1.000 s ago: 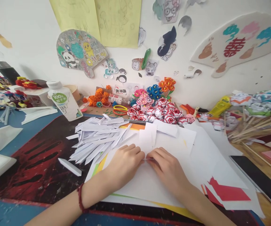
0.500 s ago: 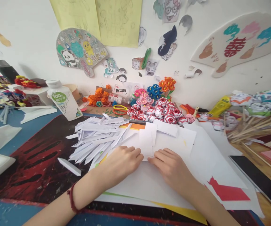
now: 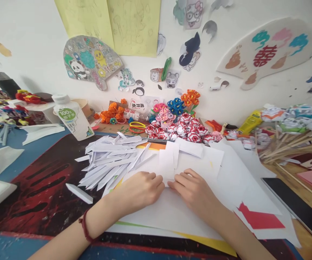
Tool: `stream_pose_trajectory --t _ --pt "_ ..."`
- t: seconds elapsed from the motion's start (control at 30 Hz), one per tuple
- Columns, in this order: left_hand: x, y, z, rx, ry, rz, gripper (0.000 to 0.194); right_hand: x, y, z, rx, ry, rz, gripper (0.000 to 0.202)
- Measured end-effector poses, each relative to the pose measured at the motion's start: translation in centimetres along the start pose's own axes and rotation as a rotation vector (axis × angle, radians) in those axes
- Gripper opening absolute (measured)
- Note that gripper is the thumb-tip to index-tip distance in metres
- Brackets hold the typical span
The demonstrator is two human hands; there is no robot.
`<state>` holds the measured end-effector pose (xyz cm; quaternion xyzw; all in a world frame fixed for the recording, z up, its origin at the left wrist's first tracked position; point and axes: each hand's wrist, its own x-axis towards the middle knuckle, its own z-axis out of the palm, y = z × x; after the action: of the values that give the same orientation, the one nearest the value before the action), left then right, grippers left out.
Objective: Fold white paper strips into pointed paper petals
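Over the loose white sheets point(image 3: 161, 216) at the near middle, the left hand point(image 3: 142, 189) and the right hand point(image 3: 191, 189) are held a little apart with curled fingers, and whether paper is pinched under them cannot be told. On the far side, small white slips point(image 3: 166, 164) are laid, with a pile of folded strips point(image 3: 109, 159) heaped to the left. If the sheets were bumped by a hand, the slips could be pushed crooked and the pile could be spilled.
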<state>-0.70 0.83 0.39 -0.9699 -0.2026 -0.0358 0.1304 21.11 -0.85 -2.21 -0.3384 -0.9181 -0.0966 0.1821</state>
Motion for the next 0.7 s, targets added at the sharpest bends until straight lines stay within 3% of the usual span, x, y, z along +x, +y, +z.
stream_pose_trajectory --t 0.3,0.53,0.7 --pt "0.4 0.4 0.4 -0.056 0.078 -0.082 0.015 0.1 -0.4 1.2 -0.094 0.026 0.024 0.023" --pt "0.6 0.5 0.6 -0.238 0.1 -0.071 0.022 -0.1 -0.4 1.1 0.059 0.028 -0.026 0.025" --pt "0.4 0.0 -0.2 -0.291 0.074 -0.105 0.023 0.2 -0.2 0.2 0.147 0.062 -0.016 0.025"
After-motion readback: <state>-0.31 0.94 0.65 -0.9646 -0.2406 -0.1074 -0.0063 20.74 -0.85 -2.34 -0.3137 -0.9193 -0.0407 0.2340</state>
